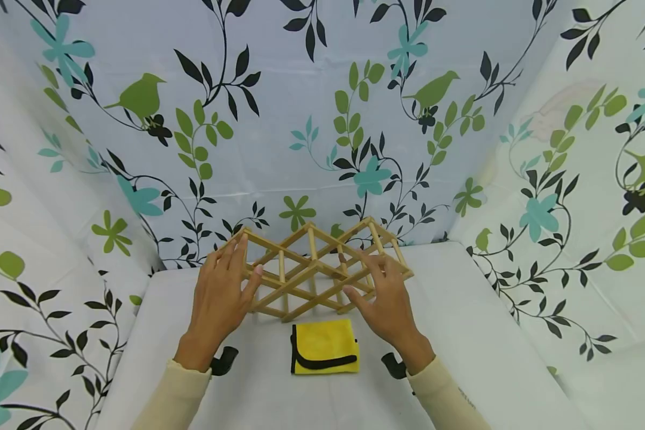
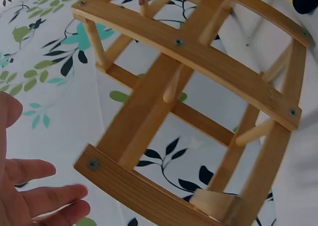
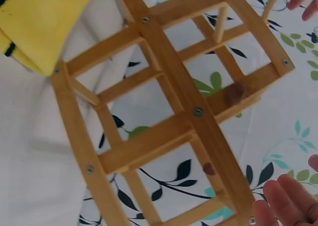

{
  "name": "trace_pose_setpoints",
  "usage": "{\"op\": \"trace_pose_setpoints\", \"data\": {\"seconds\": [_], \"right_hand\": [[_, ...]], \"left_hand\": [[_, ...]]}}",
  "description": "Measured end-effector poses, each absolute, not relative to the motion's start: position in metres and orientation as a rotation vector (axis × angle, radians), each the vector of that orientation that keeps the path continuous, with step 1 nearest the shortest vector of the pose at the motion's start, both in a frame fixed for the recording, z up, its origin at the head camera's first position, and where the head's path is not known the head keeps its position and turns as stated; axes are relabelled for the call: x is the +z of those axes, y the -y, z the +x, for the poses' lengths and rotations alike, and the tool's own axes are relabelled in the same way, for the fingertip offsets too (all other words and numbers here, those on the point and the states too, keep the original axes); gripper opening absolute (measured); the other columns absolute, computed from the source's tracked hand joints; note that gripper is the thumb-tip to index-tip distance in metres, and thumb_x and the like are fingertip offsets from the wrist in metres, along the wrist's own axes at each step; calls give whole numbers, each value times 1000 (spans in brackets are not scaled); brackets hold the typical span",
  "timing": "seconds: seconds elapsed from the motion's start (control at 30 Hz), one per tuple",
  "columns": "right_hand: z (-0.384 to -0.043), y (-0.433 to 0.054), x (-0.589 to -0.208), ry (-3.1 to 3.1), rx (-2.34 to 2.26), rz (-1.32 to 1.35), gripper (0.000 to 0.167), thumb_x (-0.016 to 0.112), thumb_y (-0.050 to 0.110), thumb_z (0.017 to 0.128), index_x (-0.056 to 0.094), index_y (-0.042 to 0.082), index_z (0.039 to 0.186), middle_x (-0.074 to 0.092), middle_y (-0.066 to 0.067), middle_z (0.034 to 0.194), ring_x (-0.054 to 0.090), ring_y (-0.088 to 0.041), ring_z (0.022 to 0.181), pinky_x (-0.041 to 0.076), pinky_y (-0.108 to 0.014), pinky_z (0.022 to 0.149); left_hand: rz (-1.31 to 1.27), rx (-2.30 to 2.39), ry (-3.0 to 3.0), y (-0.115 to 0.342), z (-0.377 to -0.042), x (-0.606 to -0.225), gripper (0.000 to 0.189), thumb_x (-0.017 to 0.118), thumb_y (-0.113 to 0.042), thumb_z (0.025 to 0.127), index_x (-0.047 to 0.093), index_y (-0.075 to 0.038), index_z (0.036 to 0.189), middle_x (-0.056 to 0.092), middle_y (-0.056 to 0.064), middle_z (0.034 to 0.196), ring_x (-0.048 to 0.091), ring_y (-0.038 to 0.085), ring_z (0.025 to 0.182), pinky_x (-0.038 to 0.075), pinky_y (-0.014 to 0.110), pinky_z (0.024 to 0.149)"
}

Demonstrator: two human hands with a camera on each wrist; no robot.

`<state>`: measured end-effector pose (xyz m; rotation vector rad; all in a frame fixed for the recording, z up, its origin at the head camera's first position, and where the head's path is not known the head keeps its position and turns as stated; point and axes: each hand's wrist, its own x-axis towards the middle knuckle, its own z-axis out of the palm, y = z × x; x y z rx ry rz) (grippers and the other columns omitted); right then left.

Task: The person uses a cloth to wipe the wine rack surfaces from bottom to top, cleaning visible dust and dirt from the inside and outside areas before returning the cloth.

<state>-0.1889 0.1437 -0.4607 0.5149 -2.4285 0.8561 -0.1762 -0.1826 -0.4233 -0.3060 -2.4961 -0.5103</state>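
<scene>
A folding wooden rack [image 1: 314,263] of criss-crossed slats joined by dowels stands spread out on the white table. My left hand [image 1: 223,292] is at its left end, fingers straight and thumb apart. In the left wrist view, the fingertips of that hand [image 2: 30,196] are close beside the end of a slat [image 2: 144,191]. At the rack's right end is my right hand [image 1: 384,298], its fingers extended over the slats. The right wrist view shows this hand [image 3: 293,201] with loosely straight fingers near a long slat [image 3: 198,112]; dark reddish spots mark the wood there.
A yellow pouch [image 1: 325,343] with black trim lies on the white table [image 1: 462,322] in front of the rack, between my forearms. Behind the rack rises a patterned cloth [image 1: 279,149] with birds and leaves, which also hangs at both sides.
</scene>
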Motion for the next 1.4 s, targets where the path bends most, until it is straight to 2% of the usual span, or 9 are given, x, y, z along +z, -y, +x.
{"op": "trace_pose_setpoints", "data": {"seconds": [0.1, 0.2, 0.3, 0.47, 0.67, 0.87, 1.03, 1.27, 1.4], "right_hand": [[-185, -141, -471, 2452, 866, 512, 82, 87, 36, 91, 47, 26, 162, 59, -11, 133, 61, -27, 114, 60, -45, 86], [-180, -139, -480, 2475, 871, 507, 81, 86, 38, 91, 48, 25, 161, 59, -10, 135, 60, -25, 116, 59, -43, 86], [-176, -137, -487, 2492, 882, 521, 77, 86, 38, 92, 51, 21, 159, 60, -9, 135, 59, -24, 116, 60, -42, 86], [-171, -133, -499, 2519, 914, 550, 72, 85, 40, 92, 56, 18, 155, 60, -8, 134, 60, -26, 122, 61, -44, 92], [-170, -127, -517, 2593, 953, 575, 70, 84, 42, 92, 57, 21, 154, 59, -5, 139, 58, -28, 135, 58, -50, 105], [-174, -124, -534, 2710, 1066, 657, 64, 83, 41, 93, 60, 25, 151, 62, -6, 135, 61, -22, 121, 57, -46, 100], [-180, -121, -550, 2737, 1169, 758, 54, 84, 30, 94, 65, 24, 145, 64, -4, 136, 60, -24, 122, 54, -52, 102], [-193, -121, -574, 2841, 1321, 879, 44, 80, 26, 97, 67, 21, 140, 59, -9, 153, 51, -35, 141, 35, -70, 118], [-201, -122, -582, 2865, 1374, 981, 39, 79, 19, 97, 69, 16, 135, 63, -7, 147, 48, -37, 145, 30, -73, 120]], "left_hand": [[-260, -511, 2407, 190, -178, -429, 52, 64, -28, 105, 58, 3, 147, 79, 24, 107, 62, 44, 110, 53, 56, 87], [-225, -480, 2340, 196, -180, -434, 39, 65, -23, 103, 68, 4, 131, 80, 20, 89, 63, 40, 94, 53, 50, 71], [-217, -447, 2299, 201, -183, -438, 32, 66, -21, 102, 72, 5, 119, 79, 20, 94, 60, 38, 85, 49, 47, 67], [-248, -421, 2298, 206, -185, -445, 31, 69, -20, 100, 72, 5, 119, 64, 24, 95, 55, 36, 81, 43, 45, 68], [-287, -426, 2372, 211, -185, -450, 40, 74, -24, 99, 70, 2, 129, 63, 23, 107, 60, 37, 94, 49, 47, 74], [-320, -556, 2428, 210, -185, -454, 54, 82, -28, 95, 65, -3, 141, 66, 20, 121, 64, 39, 109, 56, 54, 89], [-334, -675, 2451, 207, -188, -458, 64, 86, -27, 92, 62, -6, 147, 64, 20, 141, 62, 43, 128, 56, 61, 98], [-282, -774, 2456, 205, -191, -464, 65, 84, -21, 93, 59, -6, 151, 65, 19, 142, 72, 40, 111, 61, 57, 83], [-257, -792, 2426, 203, -193, -466, 65, 85, -18, 91, 60, -6, 150, 67, 20, 139, 75, 39, 100, 61, 54, 74]]}}
